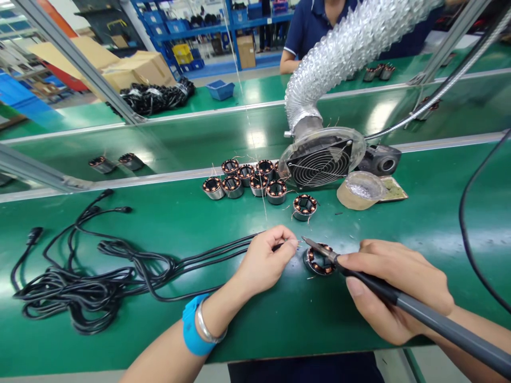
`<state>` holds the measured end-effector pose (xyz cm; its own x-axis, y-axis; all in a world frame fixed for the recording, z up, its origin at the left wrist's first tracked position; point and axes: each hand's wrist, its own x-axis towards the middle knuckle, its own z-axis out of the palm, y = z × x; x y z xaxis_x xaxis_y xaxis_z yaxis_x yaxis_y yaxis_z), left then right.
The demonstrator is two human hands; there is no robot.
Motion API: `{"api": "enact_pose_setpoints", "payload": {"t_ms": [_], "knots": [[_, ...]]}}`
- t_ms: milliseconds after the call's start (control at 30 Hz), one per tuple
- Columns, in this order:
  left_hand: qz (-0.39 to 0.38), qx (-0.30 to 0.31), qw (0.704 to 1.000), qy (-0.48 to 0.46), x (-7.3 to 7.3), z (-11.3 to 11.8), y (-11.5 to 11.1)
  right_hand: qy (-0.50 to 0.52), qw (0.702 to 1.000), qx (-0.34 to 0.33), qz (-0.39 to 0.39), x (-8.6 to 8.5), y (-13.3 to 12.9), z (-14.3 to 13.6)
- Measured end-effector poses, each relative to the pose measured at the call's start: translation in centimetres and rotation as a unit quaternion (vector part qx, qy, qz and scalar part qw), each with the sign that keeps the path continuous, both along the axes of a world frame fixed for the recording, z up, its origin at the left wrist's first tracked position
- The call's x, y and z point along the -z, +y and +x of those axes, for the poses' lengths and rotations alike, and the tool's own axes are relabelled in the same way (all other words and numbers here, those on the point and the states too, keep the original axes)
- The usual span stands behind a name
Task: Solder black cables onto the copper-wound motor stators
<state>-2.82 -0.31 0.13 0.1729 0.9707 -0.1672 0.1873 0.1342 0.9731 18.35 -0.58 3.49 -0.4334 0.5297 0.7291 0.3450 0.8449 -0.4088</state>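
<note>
Coiled glossy black rubber cables with moulded plugs (85,287) lie left of the left hand (268,256); some strands run right up to its fingers. Left thumb and fingertips pinched together on a dark cable end, thin bare wire poking out past them. Behind those fingertips: cluster of ring-shaped metal stators with copper windings (258,183), ridged, wire ends loose. Black-handled soldering iron with narrow metal tip (393,295) slants across, tip near the pinched wire; looks apart, though the gap is tiny. Single round stator, dark core, copper coils (320,260), sits between the hands, under the iron's shaft. Right hand (395,287) grips the iron, thumb and index pressed on the handle, other fingers curled. Beyond right fingers: translucent yellowish round tub of crinkly silver material (360,190), on smooth green tabletop (159,340).
</note>
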Motion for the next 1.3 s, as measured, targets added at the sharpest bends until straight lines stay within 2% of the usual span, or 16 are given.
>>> {"api": "enact_pose_setpoints", "payload": {"t_ms": [833, 1000, 1300], "knots": [[-0.009, -0.01, 1.0, -0.011, 0.43, -0.01, 0.1, -0.003, 1.0, -0.018, 0.004, 0.25, 0.33, -0.42], [-0.015, -0.01, 1.0, -0.011, 0.43, -0.07, 0.02, 0.0, 1.0, 0.008, 0.023, 0.13, 0.39, -0.13], [-0.014, -0.008, 1.0, -0.019, 0.5, -0.1, 0.03, 0.006, 1.0, -0.003, 0.022, 0.19, 0.37, -0.1]]}}
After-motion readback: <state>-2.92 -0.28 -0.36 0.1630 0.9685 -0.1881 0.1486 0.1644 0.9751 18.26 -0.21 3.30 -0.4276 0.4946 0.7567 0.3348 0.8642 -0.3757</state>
